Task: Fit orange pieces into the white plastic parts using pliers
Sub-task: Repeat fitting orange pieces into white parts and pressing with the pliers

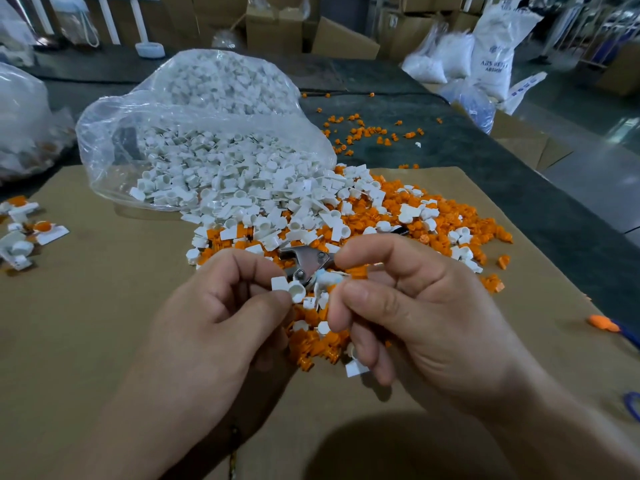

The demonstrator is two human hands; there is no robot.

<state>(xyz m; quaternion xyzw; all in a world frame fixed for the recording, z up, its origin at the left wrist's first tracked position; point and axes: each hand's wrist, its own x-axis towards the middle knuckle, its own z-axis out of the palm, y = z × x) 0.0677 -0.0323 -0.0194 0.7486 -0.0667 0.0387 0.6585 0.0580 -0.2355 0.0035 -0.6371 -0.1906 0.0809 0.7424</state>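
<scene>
My left hand [221, 306] pinches a white plastic part [292, 291] with a round cup between thumb and forefinger. My right hand [408, 306] pinches a small, blurred white and pale-blue piece [329, 279] right next to it. Both hands hover over a mixed heap of orange pieces [408, 206] and white parts [277, 216] on a brown cardboard sheet [104, 306]. The metal head of the pliers [306, 258] shows just behind my fingertips, with the handles hidden behind my right hand. I cannot tell whether that hand holds them.
A clear plastic bag [194, 133] spills white parts onto the cardboard. A few white parts with orange inserts [31, 233] lie at the left. Loose orange pieces [370, 133] dot the dark table behind. An orange and blue item [604, 323] lies at the right edge.
</scene>
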